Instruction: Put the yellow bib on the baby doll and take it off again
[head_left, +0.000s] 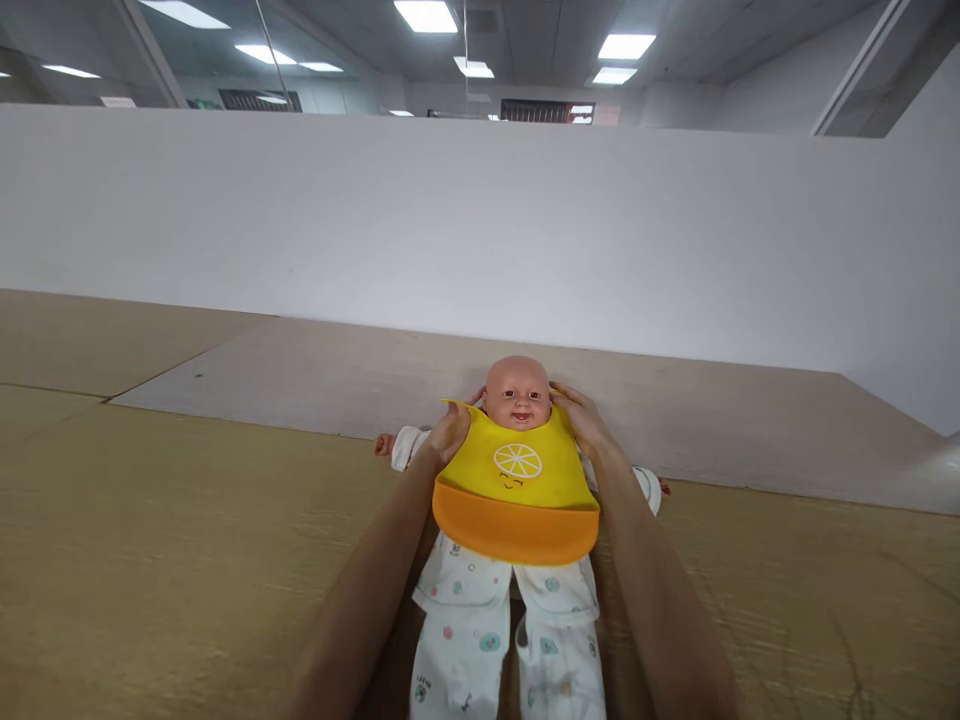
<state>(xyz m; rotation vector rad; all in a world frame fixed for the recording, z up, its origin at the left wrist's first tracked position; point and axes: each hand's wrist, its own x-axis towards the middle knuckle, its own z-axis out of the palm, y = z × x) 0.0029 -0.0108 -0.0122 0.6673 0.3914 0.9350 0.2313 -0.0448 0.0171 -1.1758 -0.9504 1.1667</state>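
A baby doll (516,392) lies on its back on the tan table (150,540), head away from me, in white dotted pyjamas. A yellow silicone bib (516,480) with an orange catch pocket and a lemon print covers its chest. My left hand (451,430) is closed on the bib's left neck strap at the doll's shoulder. My right hand (582,420) curls round the right strap beside the doll's neck. The fingertips of both hands go behind the neck and are hidden.
A white partition wall (480,230) stands behind the table. A paler sheet (315,375) covers the table's far part under the doll's head. The doll's small hand (385,444) sticks out to the left.
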